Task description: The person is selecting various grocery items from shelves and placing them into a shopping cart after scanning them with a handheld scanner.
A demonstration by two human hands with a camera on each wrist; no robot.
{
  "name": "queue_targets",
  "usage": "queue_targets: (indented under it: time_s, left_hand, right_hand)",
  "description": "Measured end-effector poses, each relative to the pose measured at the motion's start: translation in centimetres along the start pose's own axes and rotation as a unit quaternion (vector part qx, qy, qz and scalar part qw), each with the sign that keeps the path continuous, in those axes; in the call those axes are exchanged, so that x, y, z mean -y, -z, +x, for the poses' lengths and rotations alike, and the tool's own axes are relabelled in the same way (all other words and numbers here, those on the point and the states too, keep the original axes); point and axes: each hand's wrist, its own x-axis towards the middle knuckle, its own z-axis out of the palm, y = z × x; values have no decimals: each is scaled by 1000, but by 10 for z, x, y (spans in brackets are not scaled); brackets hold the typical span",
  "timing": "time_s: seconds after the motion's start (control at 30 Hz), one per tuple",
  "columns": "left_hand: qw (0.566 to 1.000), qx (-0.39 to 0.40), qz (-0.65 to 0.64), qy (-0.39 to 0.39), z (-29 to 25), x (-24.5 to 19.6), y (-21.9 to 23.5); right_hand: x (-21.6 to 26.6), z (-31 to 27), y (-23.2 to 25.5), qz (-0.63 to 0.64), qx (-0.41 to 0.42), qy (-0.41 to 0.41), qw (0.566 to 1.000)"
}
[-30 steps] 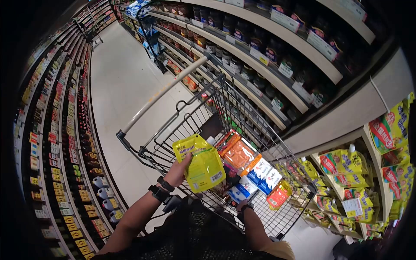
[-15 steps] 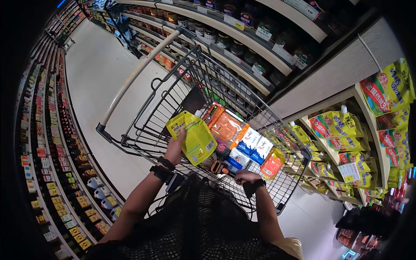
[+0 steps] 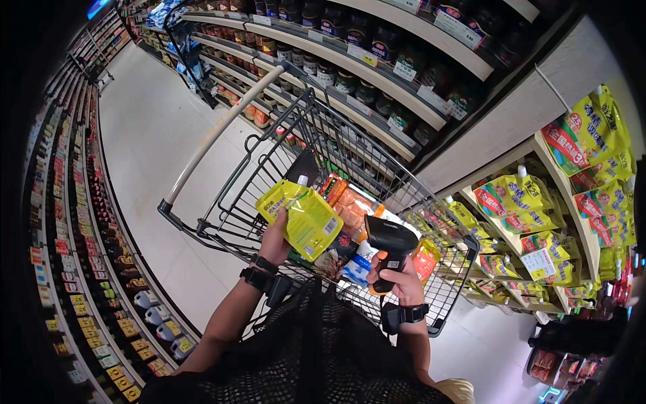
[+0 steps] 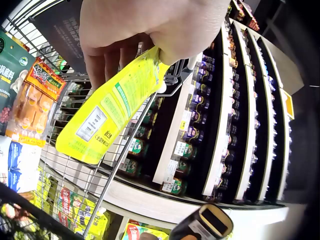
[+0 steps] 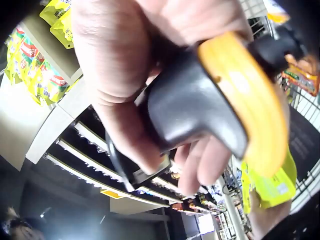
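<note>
My left hand (image 3: 274, 239) pinches a yellow spouted pouch (image 3: 306, 215) over the shopping cart, thumb across its printed face. A white barcode label (image 4: 91, 123) shows near the pouch's lower end. My right hand (image 3: 404, 281) grips the handle of a black and orange handheld barcode scanner (image 3: 391, 237), which is held up above the cart to the right of the pouch. In the right wrist view, thumb and fingers wrap around the scanner's dark handle (image 5: 180, 107). Beneath both hands, the cart basket (image 3: 229, 195) holds several packages, among them an orange pack (image 3: 353, 210).
Shelves of jars (image 3: 330, 74) run along the far side of the cart. To the right, a low rack (image 3: 525, 262) displays yellow pouches like the held one. Bottle shelves (image 3: 74, 256) line the left, with pale aisle floor (image 3: 161, 108) between.
The right hand was low at the cart's near side and has come up with the scanner in its grip. The left hand keeps the pouch over the cart, its face tilted slightly differently.
</note>
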Motion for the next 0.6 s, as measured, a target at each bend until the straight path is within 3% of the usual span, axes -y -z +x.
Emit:
queue_targets:
  time_s: [0.07,0.13,0.23,0.4,0.6]
  left_hand:
    - [1000,15,-18,12,-1,-7,-12]
    - [999,33,-10,5,-1,-15,-21]
    - [999,54,0,-7,-2,-19,-28]
    - [994,98,30,-24,-5,-31,-42]
    - [990,126,66,-19,8,-31,-58]
  right_hand:
    - [4,-3,-14,-41,-14,-7,999]
    - [-5,-2,-14,98,81,9,992]
    - [-18,-3,-22,219,126,-24,967]
    - [-23,-15,-30,-46,-18,-66,997]
    - [-19,-22,-28,-97,-32,-68,992]
